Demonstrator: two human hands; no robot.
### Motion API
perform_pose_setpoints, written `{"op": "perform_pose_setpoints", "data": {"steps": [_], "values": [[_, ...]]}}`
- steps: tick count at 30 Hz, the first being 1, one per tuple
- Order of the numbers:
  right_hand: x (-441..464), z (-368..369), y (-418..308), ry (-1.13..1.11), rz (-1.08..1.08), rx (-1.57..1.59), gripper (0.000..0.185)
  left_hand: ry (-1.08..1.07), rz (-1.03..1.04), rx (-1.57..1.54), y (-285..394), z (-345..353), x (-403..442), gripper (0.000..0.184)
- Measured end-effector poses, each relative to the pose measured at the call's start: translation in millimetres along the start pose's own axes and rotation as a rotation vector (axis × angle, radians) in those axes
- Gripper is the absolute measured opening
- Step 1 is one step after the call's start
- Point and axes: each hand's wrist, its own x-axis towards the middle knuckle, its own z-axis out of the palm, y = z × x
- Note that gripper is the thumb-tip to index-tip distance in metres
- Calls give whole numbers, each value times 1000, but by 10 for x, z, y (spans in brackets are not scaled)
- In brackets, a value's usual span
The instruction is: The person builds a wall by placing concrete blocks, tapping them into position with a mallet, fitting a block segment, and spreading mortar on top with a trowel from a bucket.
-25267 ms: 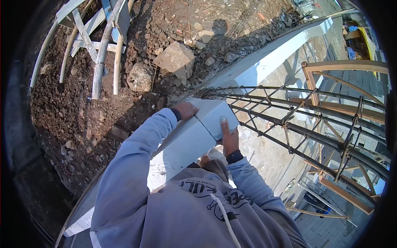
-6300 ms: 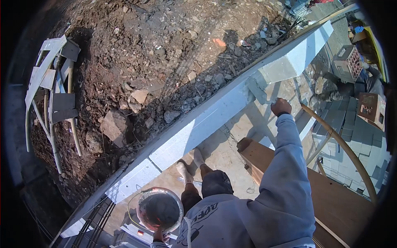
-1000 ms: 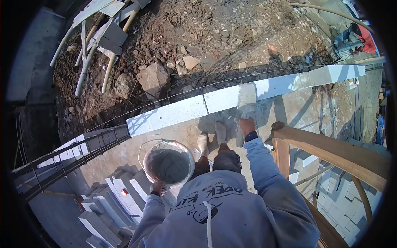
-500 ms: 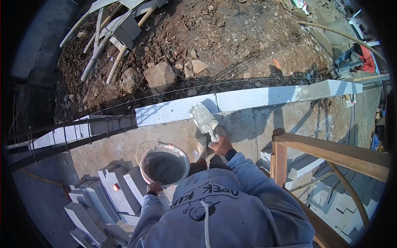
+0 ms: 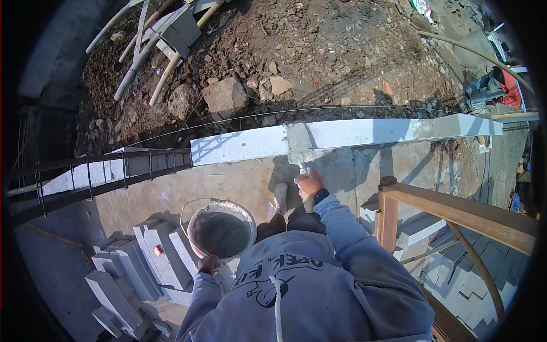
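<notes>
My right hand [image 5: 309,183] is closed round the handle of a mortar-coated trowel [image 5: 298,143]. The trowel's blade lies against the row of white blocks [image 5: 370,132], over the joint between two of them. Low on the left, my left hand [image 5: 208,263] grips the rim of a bucket [image 5: 250,219] that holds grey mortar [image 5: 222,233]. The fingers of that hand are partly hidden by the bucket. A thin string [image 5: 239,118] runs along the far side of the block row.
Rebar [image 5: 122,185] extends from the row's left end. Stacked blocks [image 5: 162,253] stand lower left. A wooden frame [image 5: 456,208] juts in at right, with more blocks below. Beyond the row are soil, rocks [image 5: 225,97] and poles [image 5: 134,68]. A person in red [image 5: 509,88] is at upper right.
My right hand has brought the trowel from the front of the row onto the block joint, slightly rightward. My left hand still holds the bucket. The view has shifted a little.
</notes>
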Motion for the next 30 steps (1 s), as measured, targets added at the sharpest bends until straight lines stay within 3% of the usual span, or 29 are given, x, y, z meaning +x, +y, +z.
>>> {"op": "perform_pose_setpoints", "data": {"steps": [2, 3, 6, 8, 12, 15, 16, 18, 20, 23, 26, 28, 30], "values": [[-542, 535, -443, -89, -210, -528, 44, -17, -48, -1, -127, -94, 169, 32], [-712, 602, -634, -55, -200, -414, 44, -34, -35, 7, -147, -106, 262, 32], [-228, 451, -47, 156, -83, 11, 29, 4, -30, 56, -287, -173, 231, 31], [-126, -284, -63, 264, 31, 408, 18, -10, -63, 34, -411, -242, 236, 32], [327, -1413, 307, 748, 106, 613, 21, 9, -39, -57, -494, -90, 66, 30], [354, -720, 375, 704, 105, 561, 24, 32, -40, -85, -464, -55, 90, 30], [-100, -249, 89, 567, 142, 440, 20, 32, -47, -91, -447, -3, 101, 30], [-342, 119, 798, 424, -53, -371, 26, 18, -55, -91, -358, 25, 86, 30], [-877, 257, 792, 287, -238, -247, 22, -5, -52, -86, -294, 86, 181, 31], [-963, -65, 586, 350, 119, 244, 18, -33, -44, -6, -374, 15, 353, 34], [-520, -808, 857, 623, -349, -124, 24, 7, 92, 61, -107, 52, 120, 33], [-316, -1218, 473, 635, -194, 197, 25, 8, 433, 266, -345, 7, 558, 32], [-108, -1374, 103, 599, -19, 556, 25, 93, 308, 260, -289, 2, 557, 33]]}}
